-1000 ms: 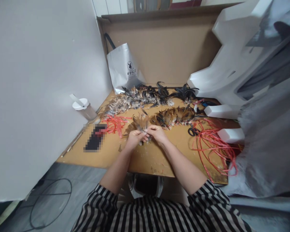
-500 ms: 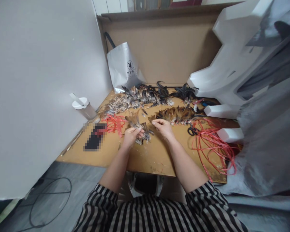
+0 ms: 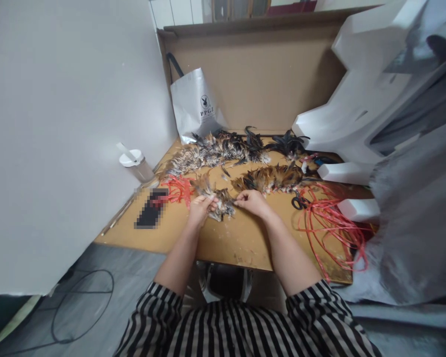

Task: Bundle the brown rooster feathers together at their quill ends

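"Feather tuft (image 3: 203, 185) first: where is it?"

"Above the near part of the table (image 3: 163, 235), standing up from the left hand (image 3: 202, 206), which pinches its base between thumb and fingers."

"And the right hand (image 3: 253, 202)?"

"Narrow, thumb and fingertips drawn close together at the right edge of a small loose pile (image 3: 226, 200). I can't tell whether a feather is caught between them."

"So that pile lies between the two hands?"

"Yes, a mix of brown and grey on the tabletop. Just beyond the right hand runs a row of brown feathers (image 3: 273, 177), and farther back a longer grey and black heap (image 3: 217, 148)."

"What's the red stuff?"

"Plastic strips: a short bunch (image 3: 179, 189) near the left hand, and a long tangle (image 3: 329, 230) over to the right, with black-handled scissors (image 3: 300, 202) beside it."

"And the silver bag (image 3: 195, 104)?"

"Upright behind the heap, leaning against the cardboard (image 3: 260, 74)."
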A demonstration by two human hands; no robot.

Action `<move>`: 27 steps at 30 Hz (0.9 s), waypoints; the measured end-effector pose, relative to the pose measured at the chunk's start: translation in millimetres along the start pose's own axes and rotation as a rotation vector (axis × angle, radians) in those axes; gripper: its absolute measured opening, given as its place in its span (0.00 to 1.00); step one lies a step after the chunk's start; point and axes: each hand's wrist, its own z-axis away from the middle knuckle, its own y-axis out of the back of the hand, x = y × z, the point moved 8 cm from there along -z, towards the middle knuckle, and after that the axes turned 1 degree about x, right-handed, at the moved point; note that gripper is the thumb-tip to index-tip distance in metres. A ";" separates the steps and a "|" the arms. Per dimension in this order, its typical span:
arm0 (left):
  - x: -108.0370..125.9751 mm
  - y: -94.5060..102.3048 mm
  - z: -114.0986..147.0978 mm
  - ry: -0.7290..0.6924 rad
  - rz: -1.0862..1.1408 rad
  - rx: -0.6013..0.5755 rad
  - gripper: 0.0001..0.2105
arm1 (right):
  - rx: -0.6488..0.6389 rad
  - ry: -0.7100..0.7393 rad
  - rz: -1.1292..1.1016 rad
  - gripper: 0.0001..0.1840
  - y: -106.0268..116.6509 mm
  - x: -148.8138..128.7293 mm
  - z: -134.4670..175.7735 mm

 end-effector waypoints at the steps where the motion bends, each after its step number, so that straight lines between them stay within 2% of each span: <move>1: -0.7 0.0 -0.3 0.003 0.003 -0.001 0.14 | -0.033 0.005 0.016 0.10 -0.8 -1.1 0.9; 4: -3.0 -1.9 -0.8 0.015 0.008 -0.023 0.13 | -0.073 0.013 0.074 0.07 -1.4 -3.3 3.0; 9: -3.6 -4.9 0.4 0.020 0.028 -0.051 0.13 | 0.023 0.005 -0.003 0.08 5.2 1.7 0.9; 14: -3.8 -7.7 2.3 0.038 0.022 -0.070 0.14 | 0.017 -0.096 -0.365 0.13 5.9 4.2 0.7; 17: -6.0 -9.6 3.2 0.047 0.023 -0.085 0.14 | 0.008 -0.143 -0.634 0.15 -3.1 -5.4 2.7; 19: -7.7 -10.9 3.7 0.047 0.017 -0.097 0.14 | 0.053 -0.142 -0.774 0.16 -10.5 -12.0 3.5; 22: -9.5 -12.7 4.1 0.048 0.023 -0.112 0.15 | 0.169 -0.082 -0.831 0.14 -19.0 -19.2 4.8; 27: -9.3 -13.7 3.7 0.050 0.077 -0.115 0.14 | 0.231 0.099 -0.691 0.10 -26.2 -36.9 10.7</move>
